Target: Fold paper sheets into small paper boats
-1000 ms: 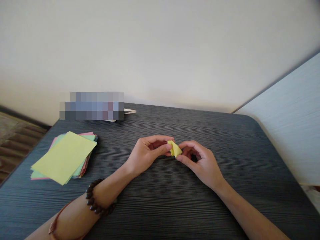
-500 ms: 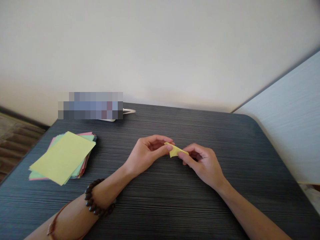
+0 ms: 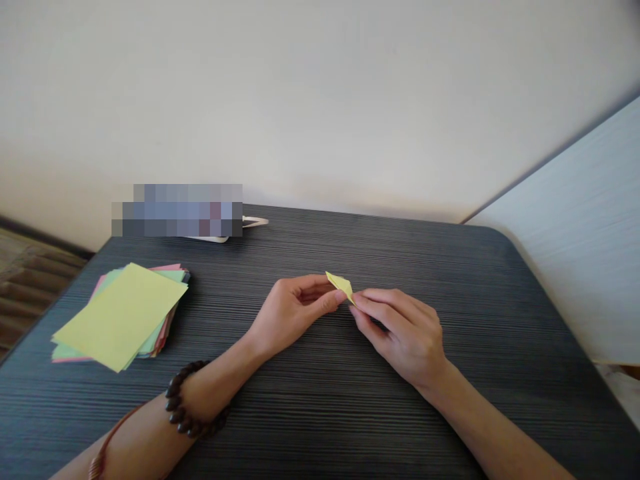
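A small piece of folded yellow paper [image 3: 341, 283] is held above the middle of the dark table. My left hand [image 3: 300, 308] pinches it, the thumb on the near side and the other fingers behind. From the right, my right hand [image 3: 400, 327] closes its fingertips on the paper's lower right corner. The paper is slanted, with one pointed end up to the left. Part of it is hidden by my left thumb.
To the left lies a stack of coloured paper sheets [image 3: 120, 317], yellow on top, with green and pink edges below. A blurred-out object [image 3: 185, 217] with a white loop stands at the back left. The dark table [image 3: 310, 413] meets a pale wall [image 3: 320, 107].
The folded paper has turned, so its pointed end now rises on the left. My right hand has rotated, with its back more to view, and its fingers have shifted to the lower corner.
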`<state>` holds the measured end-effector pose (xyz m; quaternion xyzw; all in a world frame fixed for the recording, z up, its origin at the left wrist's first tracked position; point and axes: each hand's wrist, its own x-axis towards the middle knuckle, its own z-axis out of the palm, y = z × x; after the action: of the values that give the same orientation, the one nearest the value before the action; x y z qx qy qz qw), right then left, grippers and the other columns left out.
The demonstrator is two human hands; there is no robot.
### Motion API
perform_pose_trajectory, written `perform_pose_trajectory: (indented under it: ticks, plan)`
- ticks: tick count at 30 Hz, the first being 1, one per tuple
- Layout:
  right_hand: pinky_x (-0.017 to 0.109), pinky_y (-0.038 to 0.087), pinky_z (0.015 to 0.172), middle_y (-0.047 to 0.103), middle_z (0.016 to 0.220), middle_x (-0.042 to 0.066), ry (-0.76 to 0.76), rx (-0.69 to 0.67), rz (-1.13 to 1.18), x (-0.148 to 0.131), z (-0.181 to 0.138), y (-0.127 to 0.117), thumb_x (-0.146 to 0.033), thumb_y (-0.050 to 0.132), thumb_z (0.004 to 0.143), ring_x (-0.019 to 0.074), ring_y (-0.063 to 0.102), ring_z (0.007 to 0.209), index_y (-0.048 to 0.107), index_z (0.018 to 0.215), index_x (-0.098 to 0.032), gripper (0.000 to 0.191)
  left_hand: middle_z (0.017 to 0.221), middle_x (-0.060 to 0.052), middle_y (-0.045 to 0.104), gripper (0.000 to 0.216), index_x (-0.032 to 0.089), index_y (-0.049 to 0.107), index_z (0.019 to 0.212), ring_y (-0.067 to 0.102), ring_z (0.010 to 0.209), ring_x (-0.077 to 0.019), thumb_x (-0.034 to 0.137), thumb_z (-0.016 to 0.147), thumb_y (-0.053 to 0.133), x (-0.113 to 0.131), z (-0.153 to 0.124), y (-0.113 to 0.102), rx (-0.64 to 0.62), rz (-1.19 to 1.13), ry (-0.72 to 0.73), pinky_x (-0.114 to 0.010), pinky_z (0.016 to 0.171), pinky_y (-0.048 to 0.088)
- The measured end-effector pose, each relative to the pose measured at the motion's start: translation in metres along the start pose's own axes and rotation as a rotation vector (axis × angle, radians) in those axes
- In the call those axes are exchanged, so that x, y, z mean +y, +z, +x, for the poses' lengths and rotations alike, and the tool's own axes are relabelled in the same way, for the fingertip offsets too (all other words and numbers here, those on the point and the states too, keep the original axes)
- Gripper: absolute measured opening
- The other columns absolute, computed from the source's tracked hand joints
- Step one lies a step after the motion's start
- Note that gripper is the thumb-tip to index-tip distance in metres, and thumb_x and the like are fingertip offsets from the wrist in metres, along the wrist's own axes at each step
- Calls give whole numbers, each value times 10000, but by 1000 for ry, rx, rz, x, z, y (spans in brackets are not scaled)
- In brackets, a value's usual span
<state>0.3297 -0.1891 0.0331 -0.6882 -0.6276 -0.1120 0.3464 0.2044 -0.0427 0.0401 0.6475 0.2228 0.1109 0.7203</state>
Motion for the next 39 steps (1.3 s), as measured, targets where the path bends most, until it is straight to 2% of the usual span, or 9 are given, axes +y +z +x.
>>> perform_pose_trajectory:
  ticks: [4,8,11,13,18,26,30,34,39]
  plan:
    - [302,514,739,699,942,40,106,-60,159,-3,3,0,-218,606,819,164,649,811,624,985,-220,167,1043,-35,711,262,166,683,1026,652,978,-176,289,796,661,0,0,-1,-39,-7,36,-249,886,503]
    - [284,495,646,684,797,12,257,-124,310,0,6,0,-246,583,837,134,606,658,627,889,-217,74,1056,-39,705,289,171,682,1053,644,990,-195,306,799,654,0,0,-1,-68,23,30,-264,876,509]
    - [270,485,625,672,735,-1,305,-182,360,3,5,-1,-263,590,833,125,597,635,630,842,-216,62,1083,-49,689,318,182,670,1097,637,995,-205,322,814,631,-2,-1,-2,-78,97,45,-263,835,527]
    - [270,483,624,669,727,0,305,-182,314,3,4,0,-259,585,833,124,596,630,626,852,-213,65,1103,-55,671,327,190,655,1129,635,986,-205,323,836,599,-3,-2,-2,-72,159,68,-267,806,541]
    - [290,493,669,700,813,19,216,-38,81,2,1,6,-179,559,827,135,622,661,598,958,-189,137,1050,-74,660,350,170,619,1182,646,906,-190,272,856,541,-5,-4,1,-9,328,146,-283,736,573]
    - [249,475,576,695,687,-7,117,-37,-5,-1,-1,7,-192,587,831,116,617,557,626,895,-178,76,938,-33,708,292,178,672,1071,679,820,-152,276,802,617,-7,-4,9,88,394,204,-224,687,589]
    - [234,477,561,699,705,-9,186,-60,24,0,-3,9,-196,576,833,111,626,557,615,906,-184,83,941,-36,700,286,162,664,1066,672,793,-131,170,795,572,-8,-4,11,125,469,290,-193,649,587]
    - [240,479,548,676,681,-9,288,-72,41,-1,-3,10,-188,565,823,118,616,550,593,876,-180,60,1062,-46,646,378,167,630,1090,634,911,-130,42,752,515,-11,-6,13,164,563,419,-189,702,580]
    - [285,495,640,664,749,18,197,-42,-16,-4,1,9,-187,582,812,147,616,659,574,858,-173,49,1025,-42,647,337,162,588,1102,634,863,-122,75,779,546,-15,-6,13,215,636,464,-196,680,575]
